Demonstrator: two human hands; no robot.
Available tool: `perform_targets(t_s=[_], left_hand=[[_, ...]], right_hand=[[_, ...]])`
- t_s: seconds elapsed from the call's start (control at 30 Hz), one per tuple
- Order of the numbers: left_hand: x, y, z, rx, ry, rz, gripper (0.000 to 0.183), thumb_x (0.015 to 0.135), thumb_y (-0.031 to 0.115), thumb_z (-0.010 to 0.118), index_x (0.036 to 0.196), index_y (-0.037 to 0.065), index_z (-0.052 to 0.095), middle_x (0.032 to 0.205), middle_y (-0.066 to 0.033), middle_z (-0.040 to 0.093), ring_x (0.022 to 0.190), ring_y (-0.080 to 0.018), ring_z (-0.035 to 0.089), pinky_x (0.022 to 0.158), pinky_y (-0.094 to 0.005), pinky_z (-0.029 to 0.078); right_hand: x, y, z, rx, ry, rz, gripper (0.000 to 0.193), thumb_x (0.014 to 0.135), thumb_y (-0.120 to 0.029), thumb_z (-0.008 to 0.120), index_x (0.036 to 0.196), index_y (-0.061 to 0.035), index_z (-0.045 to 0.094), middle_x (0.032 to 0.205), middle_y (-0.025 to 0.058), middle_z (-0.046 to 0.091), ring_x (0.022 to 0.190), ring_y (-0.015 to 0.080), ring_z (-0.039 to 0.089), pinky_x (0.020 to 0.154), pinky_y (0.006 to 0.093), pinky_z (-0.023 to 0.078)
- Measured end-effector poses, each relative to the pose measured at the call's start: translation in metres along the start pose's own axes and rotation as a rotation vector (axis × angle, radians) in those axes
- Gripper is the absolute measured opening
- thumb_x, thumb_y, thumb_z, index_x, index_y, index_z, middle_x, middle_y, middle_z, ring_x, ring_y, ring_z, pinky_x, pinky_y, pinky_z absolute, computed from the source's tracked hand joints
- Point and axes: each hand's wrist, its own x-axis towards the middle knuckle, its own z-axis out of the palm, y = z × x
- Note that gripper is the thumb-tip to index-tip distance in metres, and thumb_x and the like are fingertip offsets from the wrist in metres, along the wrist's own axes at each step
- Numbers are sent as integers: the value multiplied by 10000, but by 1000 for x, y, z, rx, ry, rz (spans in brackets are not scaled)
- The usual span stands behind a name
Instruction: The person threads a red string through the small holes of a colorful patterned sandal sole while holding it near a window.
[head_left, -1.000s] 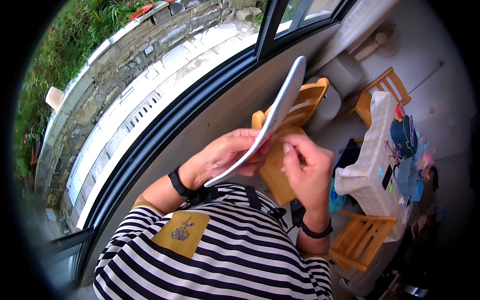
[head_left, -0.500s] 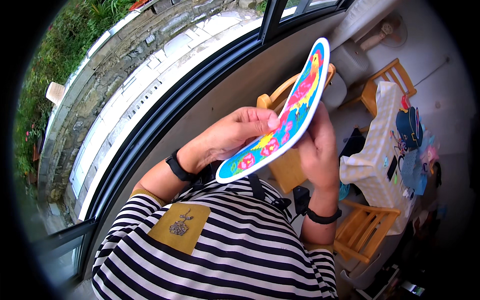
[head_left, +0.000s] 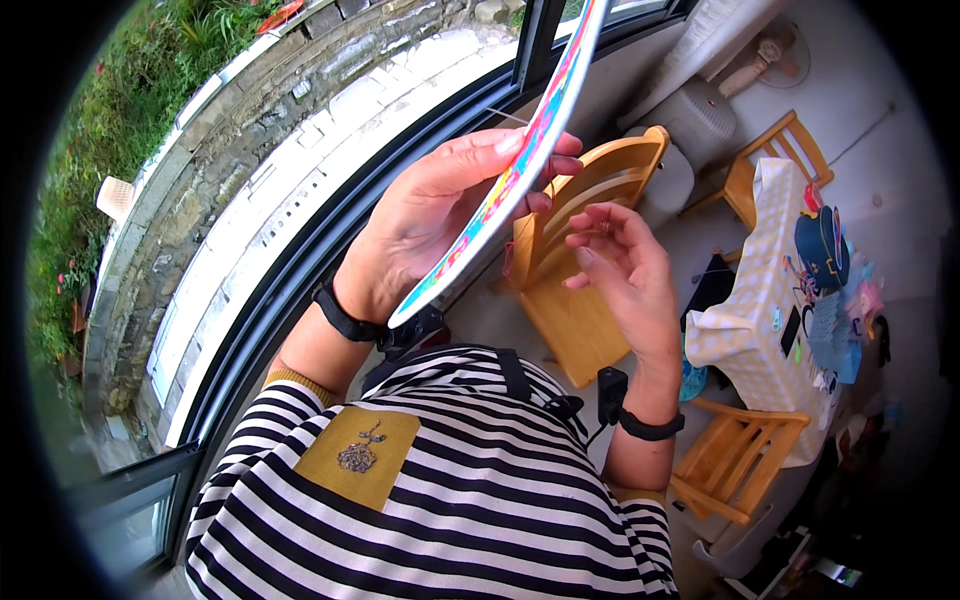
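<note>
Pinched in my left hand (head_left: 432, 195) is an embroidered insole (head_left: 555, 112), its edge turned almost toward me. Its face carries bright red, blue and yellow stitching inside a white border. My left thumb presses the stitched face, and the other fingers reach around behind. A thin needle-like piece (head_left: 506, 117) juts from its left side, close to my thumb. To the right of the insole, and apart from it, my right hand (head_left: 632, 275) hangs in the air with fingers loosely curled and spread from the thumb. I make out nothing in it. A thin reddish thread (head_left: 508, 258) shows below my left fingers.
A wooden chair (head_left: 575, 325) stands just beyond my hands. On the right, a table with a checked cloth (head_left: 730, 325) bears a dark blue bag (head_left: 822, 248) and craft bits. Another wooden chair (head_left: 738, 462) is nearer. A dark window frame (head_left: 300, 300) runs along the left.
The insole has risen and turned edge-on, its top leaving the picture. My left hand has moved up with it. My right hand has come off the insole and now shows from behind it.
</note>
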Motion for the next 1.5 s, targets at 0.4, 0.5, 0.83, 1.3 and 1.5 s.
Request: perform_targets(t_s=[0.4, 0.5, 0.83, 1.3, 1.5], left_hand=[[14, 8, 9, -116, -101, 46, 331, 930, 194, 545, 1167, -37, 539, 1174, -173, 577, 1101, -247, 547, 924, -342, 433], [15, 8, 12, -106, -114, 47, 319, 931, 195, 543, 1157, -31, 538, 1174, -174, 576, 1107, -257, 544, 920, -352, 434], [26, 17, -20, -223, -373, 25, 297, 956, 211, 475, 1113, -32, 538, 1139, -169, 553, 1065, -285, 558, 843, -353, 526], [31, 41, -110, -641, -109, 133, 254, 861, 61, 581, 1023, -36, 412, 935, -102, 465, 779, -163, 464, 602, -231, 441], [32, 34, -123, -606, -58, 160, 235, 857, 41, 559, 1034, -25, 418, 931, -104, 466, 778, -167, 462, 599, -240, 431]], right_hand=[[10, 63, 8, -174, 57, -49, 238, 791, 16, 683, 1011, 22, 594, 960, 40, 592, 835, 74, 539, 630, 192, 482], [13, 67, 11, -173, 81, -71, 205, 794, 0, 693, 979, 21, 609, 945, 35, 597, 806, 68, 541, 618, 190, 478], [16, 68, -15, 417, -7, 35, 66, 863, -26, 582, 907, -34, 630, 885, 52, 622, 823, 124, 577, 666, 253, 466], [-12, 70, -63, 934, -553, -215, 237, 931, -278, 554, 998, -69, 645, 715, 85, 607, 903, 288, 523, 653, 370, 451], [-17, 59, -58, 1042, -700, -294, 431, 969, -308, 477, 1393, -305, 399, 1219, 188, 559, 1254, 534, 342, 962, 614, 380]])
